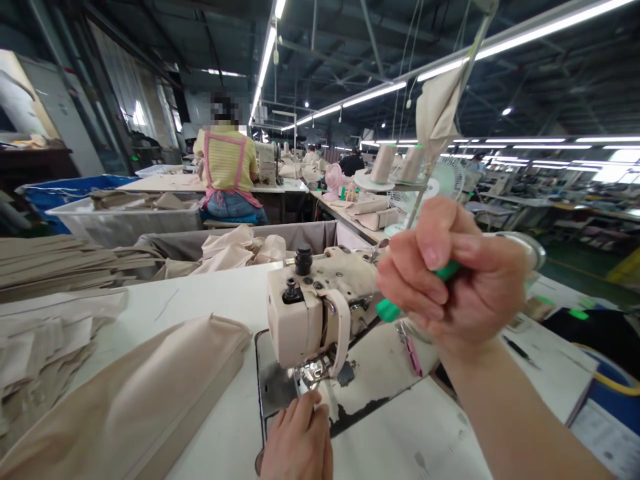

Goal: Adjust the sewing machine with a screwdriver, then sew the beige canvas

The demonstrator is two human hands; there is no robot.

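Observation:
My left hand (pixel 299 440) is at the needle area of a cream sewing machine (pixel 320 303). Its fingers are bent and pressed together just in front of the metal presser foot (pixel 314 372); what they pinch, if anything, is hidden. Raised above the machine's arm on the right, my right hand (pixel 450 273) is closed round a green-handled tool (pixel 388 309). Only parts of the green handle show between and below the fingers, so its kind is unclear. A long beige fabric piece (pixel 145 387) with a seamed edge lies on the white table left of the machine.
Stacked beige fabric pieces (pixel 45 360) cover the table's left side. Behind the machine stands a fabric-filled bin (pixel 320 233). Thread cones (pixel 383 163) sit on a stand at the right. A person in a pink apron (pixel 230 160) sits ahead. Pink-handled tweezers (pixel 413 355) lie on the machine bed.

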